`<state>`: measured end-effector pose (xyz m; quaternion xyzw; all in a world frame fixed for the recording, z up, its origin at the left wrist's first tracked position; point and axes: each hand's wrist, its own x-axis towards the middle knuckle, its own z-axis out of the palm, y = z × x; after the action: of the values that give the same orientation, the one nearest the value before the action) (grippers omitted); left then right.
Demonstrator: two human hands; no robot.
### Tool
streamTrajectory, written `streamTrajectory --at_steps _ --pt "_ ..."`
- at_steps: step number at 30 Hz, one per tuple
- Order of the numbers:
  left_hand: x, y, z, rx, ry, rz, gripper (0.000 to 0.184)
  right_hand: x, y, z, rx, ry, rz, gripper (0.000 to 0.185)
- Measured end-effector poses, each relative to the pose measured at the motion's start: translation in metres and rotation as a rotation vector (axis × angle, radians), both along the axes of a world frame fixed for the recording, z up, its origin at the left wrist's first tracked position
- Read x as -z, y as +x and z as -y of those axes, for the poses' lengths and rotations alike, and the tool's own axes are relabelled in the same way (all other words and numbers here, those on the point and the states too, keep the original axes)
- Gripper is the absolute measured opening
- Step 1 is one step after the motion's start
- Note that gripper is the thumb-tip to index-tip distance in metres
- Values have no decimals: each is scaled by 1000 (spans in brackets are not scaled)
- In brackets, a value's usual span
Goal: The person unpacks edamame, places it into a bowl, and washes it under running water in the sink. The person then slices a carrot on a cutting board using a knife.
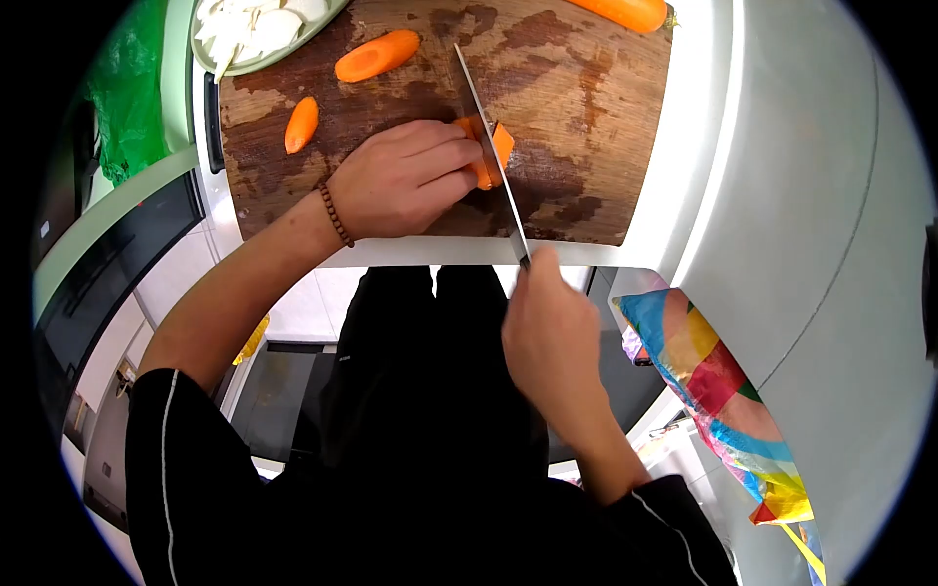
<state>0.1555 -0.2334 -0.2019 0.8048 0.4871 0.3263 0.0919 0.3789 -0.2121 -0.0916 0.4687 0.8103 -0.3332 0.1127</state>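
Observation:
My right hand (552,332) is closed around the handle of a kitchen knife (493,161), its blade pointing away from me over the wooden cutting board (586,127). Under my left hand (415,176) a carrot piece (484,176) is held down, its fingers bent and close beside the blade. Just right of the blade lies a cut bit of carrot (503,144). Two more carrot pieces rest on the board: a larger one (377,56) at the top and a smaller one (302,124) to the left. My left palm covers part of the held carrot.
A green-rimmed plate (327,18) of white slices stands at the board's upper left corner. A thick carrot (625,12) lies at the upper right. A green plastic bag (130,98) is on the far left, and a colourful bag (713,391) hangs at the right.

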Motion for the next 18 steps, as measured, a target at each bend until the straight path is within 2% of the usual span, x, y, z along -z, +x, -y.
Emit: streamTrajectory --at_steps 4,8,15,18 --pt "2 -1 2 -2 -8 30 17 21 -9 -6 42 47 -113 12" --pt "-1 -4 1 11 9 62 24 9 0 -22 87 -11 -180 13" --pt "5 -2 4 -4 40 17 20 -39 11 0 35 -80 94 10" --pt "6 -1 4 -3 38 -1 19 -36 15 7 39 -79 84 10"
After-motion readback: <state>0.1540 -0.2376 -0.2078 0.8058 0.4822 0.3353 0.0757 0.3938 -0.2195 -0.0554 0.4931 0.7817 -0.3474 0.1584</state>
